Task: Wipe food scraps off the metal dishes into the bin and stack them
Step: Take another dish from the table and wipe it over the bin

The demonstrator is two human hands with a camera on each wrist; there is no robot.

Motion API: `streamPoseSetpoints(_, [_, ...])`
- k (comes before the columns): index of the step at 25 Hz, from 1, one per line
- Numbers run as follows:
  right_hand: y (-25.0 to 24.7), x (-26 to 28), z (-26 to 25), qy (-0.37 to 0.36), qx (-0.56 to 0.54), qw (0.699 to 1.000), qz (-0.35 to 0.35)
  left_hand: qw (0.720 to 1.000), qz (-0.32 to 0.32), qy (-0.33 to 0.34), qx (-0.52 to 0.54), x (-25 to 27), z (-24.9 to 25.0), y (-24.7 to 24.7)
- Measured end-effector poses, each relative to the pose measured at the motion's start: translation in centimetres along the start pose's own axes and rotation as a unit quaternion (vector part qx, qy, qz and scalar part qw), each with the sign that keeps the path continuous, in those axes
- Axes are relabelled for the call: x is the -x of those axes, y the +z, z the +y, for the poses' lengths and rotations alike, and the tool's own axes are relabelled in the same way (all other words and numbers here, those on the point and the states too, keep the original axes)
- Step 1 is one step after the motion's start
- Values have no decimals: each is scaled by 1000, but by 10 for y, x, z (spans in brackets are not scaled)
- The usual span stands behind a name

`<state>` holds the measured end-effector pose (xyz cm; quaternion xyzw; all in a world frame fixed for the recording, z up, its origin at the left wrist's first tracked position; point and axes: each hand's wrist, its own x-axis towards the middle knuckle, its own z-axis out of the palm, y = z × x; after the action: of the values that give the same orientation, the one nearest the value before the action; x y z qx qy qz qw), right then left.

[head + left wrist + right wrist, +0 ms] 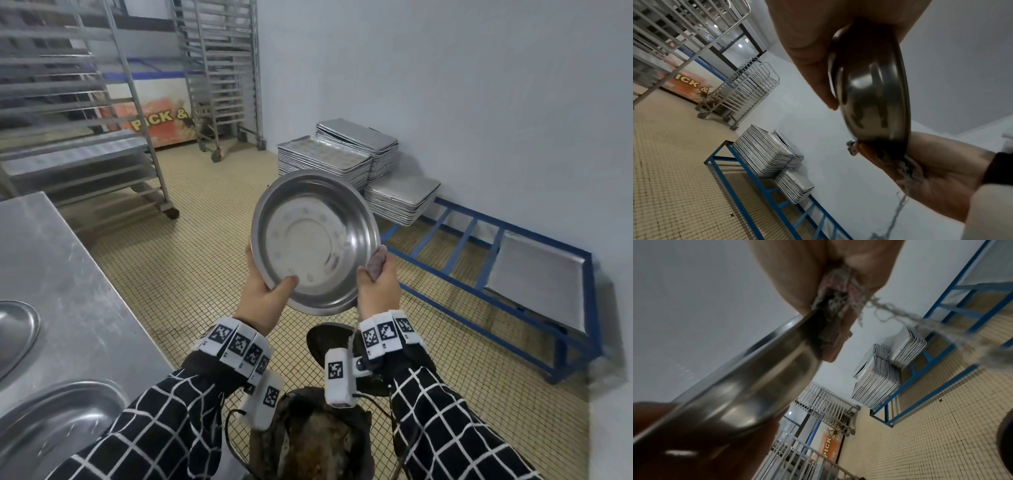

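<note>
A: Between the two hands, item one: round metal dish (pixel 315 240), held up in the air, tilted so its hollow faces the wearer. Inside surface looks bare and shiny, with a ring of small marks round the flat centre.

B: Grip, left side?

A: Left hand (pixel 265 294) clamps the lower left rim, thumb lying over the inner wall, fingers behind the underside. Left wrist view confirms: fingers (pixel 818 78) pressed flat against the back of the dish.

B: Right side?

A: Right hand (pixel 378 287) pinches the lower right rim through item two, a greyish frayed cloth (pixel 376 263) bunched between fingers and metal. Right wrist view shows the cloth (pixel 830 318) folded over the rim edge, loose threads trailing away from the hand.

B: Below the grip?

A: Item three: bin (pixel 308 442), dark-lined, brownish scraps inside, directly beneath the wrists. A dark round object lies just above it, partly hidden by the right wrist; cannot tell what it is.

B: Left of the grip?

A: Steel table (pixel 68 274), bearing two further metal dishes (pixel 51 431) at its near edge, both cut off by the frame.

B: Beyond the grip?

A: Stacks of flat metal trays (pixel 346 154) on a low blue frame (pixel 513 284) against the wall; wheeled tray racks (pixel 219 68) farther left.
</note>
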<state>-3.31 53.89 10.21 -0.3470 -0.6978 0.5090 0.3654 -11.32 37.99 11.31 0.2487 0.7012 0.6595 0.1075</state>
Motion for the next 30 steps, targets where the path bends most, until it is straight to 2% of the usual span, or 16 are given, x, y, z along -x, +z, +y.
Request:
streamPoseSetpoints(2, [1,5,-1,-9,1,999,-39,999,28,-36,11,-3,1,-3])
streamPoseSetpoints(4, [-2,9,0,-28,64,993,-95,997,59,-55,11,-9,-1,-12])
streamPoseSetpoints(6, [-5,13,6,-64,137,983,-108,995,73,-61,3,-14,-6,-21])
streamPoseSetpoints(9, [1,27,8,-101,183,969,-133,996,64,-62,-13,-16,-13,-26])
streamPoseSetpoints(12, [20,50,0,-133,178,946,-236,997,35,-63,0,-11,-15,-22])
streamPoseSetpoints(15, [35,75,-1,-182,158,898,-367,998,23,-50,-11,-8,-9,-19])
streamPoseSetpoints(17, [34,81,6,-224,176,867,-409,998,32,-47,-7,-12,-7,-23])
streamPoseSetpoints(20, [26,64,22,-292,320,816,-383,998,31,-58,-12,-19,-15,-35])
streamPoseSetpoints(22, [24,54,34,-296,411,783,-362,998,32,-48,-23,-18,-11,-37])
streamPoseSetpoints(24, [28,55,39,-294,401,794,-350,998,33,-46,-33,-16,-6,-36])
streamPoseSetpoints(28, [45,76,35,-305,253,850,-347,998,39,-49,-10,-18,-9,-35])
streamPoseSetpoints(30, [45,77,31,-307,258,860,-316,998,45,-50,-5,-21,-7,-35])
